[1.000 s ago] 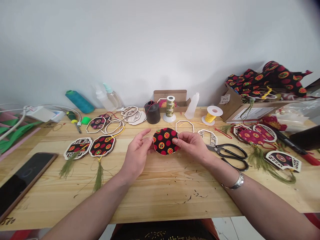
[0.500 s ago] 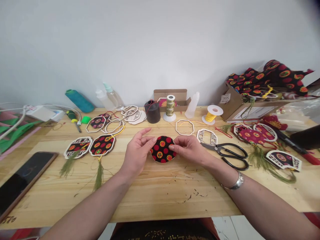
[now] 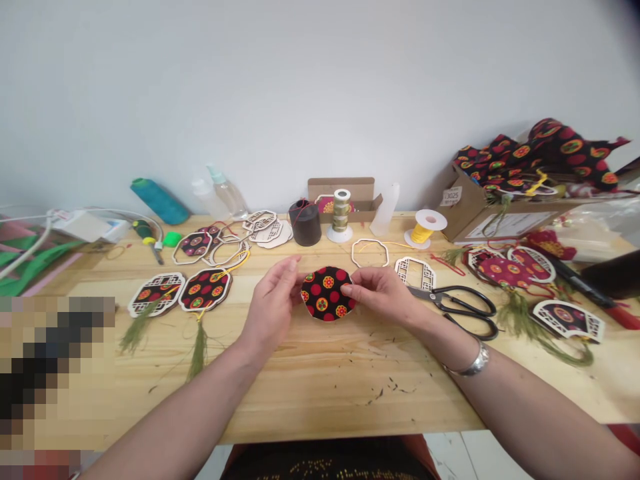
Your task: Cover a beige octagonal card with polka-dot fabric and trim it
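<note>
My right hand (image 3: pixel 383 293) pinches the right side of a fabric-covered piece (image 3: pixel 327 293), thumb on its front. The piece is black with red dots and yellow-orange flower rounds, and its edge is wavy. My left hand (image 3: pixel 273 300) is beside the piece's left edge, its thumb lifted off the front. Some left fingertips are partly hidden near that edge, so I cannot tell whether they touch it. Just right of my right hand lie black-handled scissors (image 3: pixel 463 303) and a pale lattice frame (image 3: pixel 415 273).
Tasselled ornaments (image 3: pixel 205 291) lie left. Behind stand a black thread spool (image 3: pixel 306 223), a gold thread spool (image 3: pixel 341 220) and a yellow cord spool (image 3: pixel 425 230). A thin outline frame (image 3: pixel 370 255) lies before them. At right is a cardboard box (image 3: pixel 490 217) of patterned cloth.
My left thumb has come off the front of the piece. The piece has shifted slightly right and up, still in my right hand. A pixelated patch covers the phone's place.
</note>
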